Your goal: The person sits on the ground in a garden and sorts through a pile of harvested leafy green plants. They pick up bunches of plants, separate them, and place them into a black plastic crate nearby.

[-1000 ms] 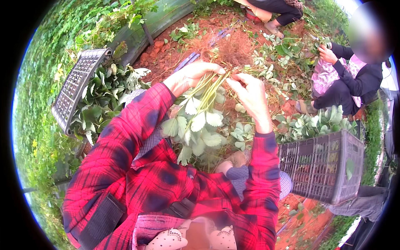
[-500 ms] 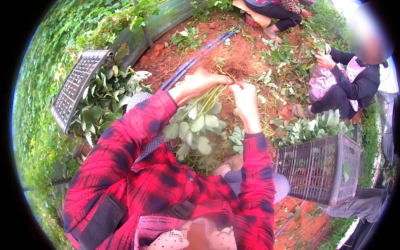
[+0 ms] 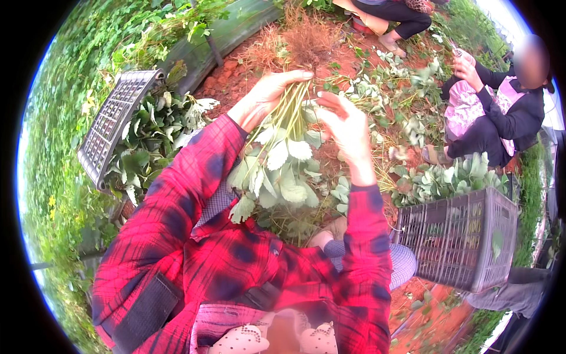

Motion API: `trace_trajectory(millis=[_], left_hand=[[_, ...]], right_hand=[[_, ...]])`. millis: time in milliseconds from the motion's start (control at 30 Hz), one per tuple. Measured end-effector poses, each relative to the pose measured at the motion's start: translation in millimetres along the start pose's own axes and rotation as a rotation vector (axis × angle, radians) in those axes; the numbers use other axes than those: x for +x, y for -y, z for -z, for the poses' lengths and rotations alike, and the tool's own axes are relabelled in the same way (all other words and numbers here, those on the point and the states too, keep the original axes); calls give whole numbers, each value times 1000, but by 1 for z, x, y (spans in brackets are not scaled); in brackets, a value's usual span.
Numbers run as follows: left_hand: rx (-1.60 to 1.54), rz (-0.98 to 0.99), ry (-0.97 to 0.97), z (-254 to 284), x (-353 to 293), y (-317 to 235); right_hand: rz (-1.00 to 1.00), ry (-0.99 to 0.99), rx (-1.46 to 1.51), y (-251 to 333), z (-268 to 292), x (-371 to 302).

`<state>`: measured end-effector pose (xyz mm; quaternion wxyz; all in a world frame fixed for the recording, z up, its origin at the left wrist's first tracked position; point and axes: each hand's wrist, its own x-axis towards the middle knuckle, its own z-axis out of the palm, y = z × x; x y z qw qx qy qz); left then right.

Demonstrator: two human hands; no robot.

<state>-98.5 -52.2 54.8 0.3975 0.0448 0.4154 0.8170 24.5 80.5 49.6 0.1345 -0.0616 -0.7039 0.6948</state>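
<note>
A bundle of leafy seedlings (image 3: 289, 154) hangs in front of me, its pale green leaves pointing toward my lap and its brown hairy roots (image 3: 311, 41) at the far end. Around the stems just below the roots, my left hand (image 3: 270, 94) is closed. My right hand (image 3: 346, 127) is beside the bundle on the right, fingers apart and holding nothing, its fingertips close to the stems.
On the left a tipped dark plastic crate (image 3: 121, 121) stands with leafy plants. At the right is another crate (image 3: 454, 233), plants heaped behind it. A co-worker (image 3: 498, 112) squats at the upper right, another person (image 3: 401, 23) farther back. Loose plants cover the red soil.
The bundle has swung upright, with its roots moving farther away and slightly left. My right hand has let go of the stems and opened. The co-worker's hands have risen.
</note>
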Motion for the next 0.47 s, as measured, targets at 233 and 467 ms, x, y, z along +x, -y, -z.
trace_trajectory(millis=[233, 467], left_hand=[[95, -113, -51, -4, -4, 9], [241, -84, -108, -1, -5, 19]], right_hand=[[360, -211, -450, -9, -22, 5], [323, -299, -243, -16, -40, -35]])
